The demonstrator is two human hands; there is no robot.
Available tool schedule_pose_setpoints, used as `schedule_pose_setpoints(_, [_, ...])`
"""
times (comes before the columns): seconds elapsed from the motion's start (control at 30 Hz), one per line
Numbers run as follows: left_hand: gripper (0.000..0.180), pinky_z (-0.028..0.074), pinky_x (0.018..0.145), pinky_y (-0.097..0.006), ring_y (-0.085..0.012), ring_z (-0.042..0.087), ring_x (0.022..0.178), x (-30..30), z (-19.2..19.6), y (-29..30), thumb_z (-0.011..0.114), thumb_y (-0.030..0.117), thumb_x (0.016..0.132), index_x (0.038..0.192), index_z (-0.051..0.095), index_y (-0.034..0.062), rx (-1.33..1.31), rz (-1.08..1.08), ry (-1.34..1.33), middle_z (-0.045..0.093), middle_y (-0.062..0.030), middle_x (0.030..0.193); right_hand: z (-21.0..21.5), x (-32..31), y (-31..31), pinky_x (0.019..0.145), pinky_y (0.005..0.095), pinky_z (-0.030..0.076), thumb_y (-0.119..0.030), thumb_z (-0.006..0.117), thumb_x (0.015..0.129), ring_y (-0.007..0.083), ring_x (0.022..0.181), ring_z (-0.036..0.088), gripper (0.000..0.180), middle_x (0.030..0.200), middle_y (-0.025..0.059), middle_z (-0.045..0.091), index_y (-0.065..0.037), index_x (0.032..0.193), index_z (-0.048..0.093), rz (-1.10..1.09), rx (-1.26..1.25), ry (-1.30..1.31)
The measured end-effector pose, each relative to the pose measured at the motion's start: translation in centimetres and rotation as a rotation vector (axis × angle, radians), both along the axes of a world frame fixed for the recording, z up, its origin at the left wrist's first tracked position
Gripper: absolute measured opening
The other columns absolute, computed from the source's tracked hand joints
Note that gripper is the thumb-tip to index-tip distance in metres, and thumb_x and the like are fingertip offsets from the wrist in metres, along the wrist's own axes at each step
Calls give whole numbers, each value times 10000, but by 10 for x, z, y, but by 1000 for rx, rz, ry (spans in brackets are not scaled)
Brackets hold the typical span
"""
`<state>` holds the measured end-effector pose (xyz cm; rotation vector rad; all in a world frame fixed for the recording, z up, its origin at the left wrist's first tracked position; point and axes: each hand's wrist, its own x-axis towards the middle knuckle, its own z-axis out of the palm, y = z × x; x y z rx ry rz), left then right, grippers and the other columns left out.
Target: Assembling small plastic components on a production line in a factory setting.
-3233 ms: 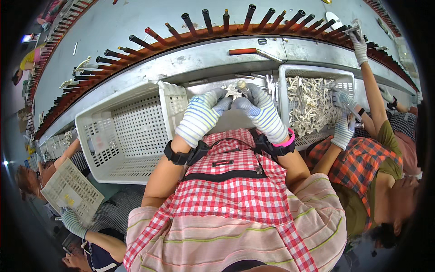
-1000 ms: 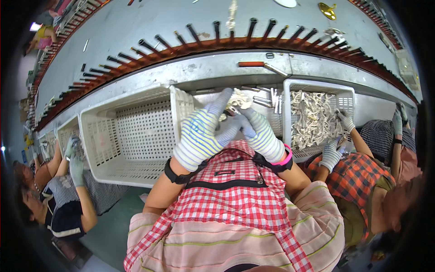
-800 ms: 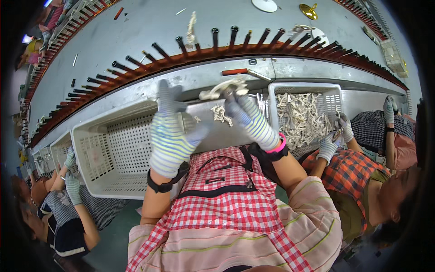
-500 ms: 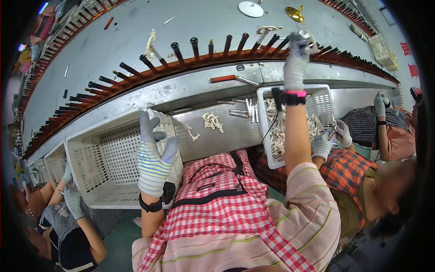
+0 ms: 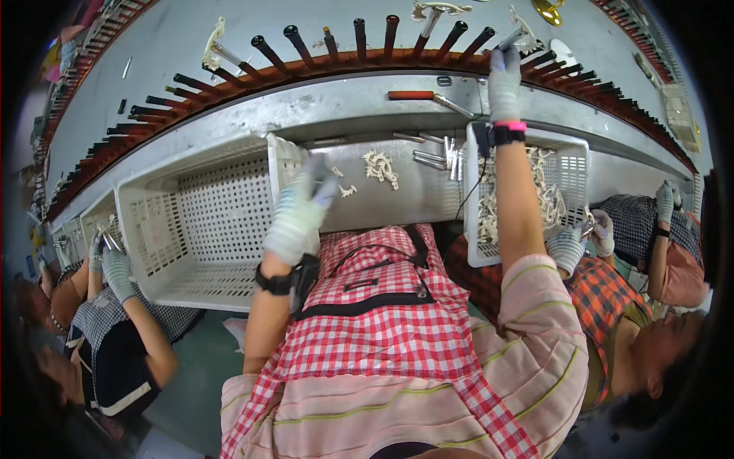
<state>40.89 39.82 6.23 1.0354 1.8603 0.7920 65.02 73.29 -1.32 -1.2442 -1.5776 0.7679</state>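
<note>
My right hand, in a pale glove, is reached out to the rack of pegs. Its fingers close around the lower end of a metal tube topped by a cream branching piece. Blurred by motion, my left hand hovers at the right edge of a white perforated basket, fingers stretched and apart with nothing visible in them. Beyond its fingertips, loose cream pieces lie on the metal bench. Two more tubes with cream pieces stand on the rack.
A white basket of cream pieces stands under my right forearm. Several short metal tubes lie beside it. A red-handled tool rests on the ledge. Co-workers sit close on both sides; gloved hands work at the right.
My left hand has moved right, away from over the basket, toward the loose pieces. My right hand stays at the rack with the cream-topped tube, now upright among the pegs. The view has shifted.
</note>
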Motion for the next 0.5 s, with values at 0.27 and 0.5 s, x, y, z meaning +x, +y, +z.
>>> schedule_pose_setpoints(0.27, [421, 459, 859, -435, -367, 556, 1042, 49, -134, 41, 576, 243, 824, 1174, 505, 20, -505, -573, 309, 582, -243, 1088, -109, -4, -196, 779, 358, 466, -122, 529, 874, 250, 822, 578, 162, 896, 116, 614, -50, 1007, 585, 217, -269, -332])
schedule_pose_setpoints(0.5, [608, 479, 859, -411, -393, 558, 1025, 24, -260, -3, 665, 303, 725, 1181, 487, -57, -676, 272, 468, 552, -249, 1158, -139, -27, -166, 794, 427, 462, -107, 541, 778, 313, 923, 583, 210, 954, 154, 604, -79, 978, 596, 471, -71, -979])
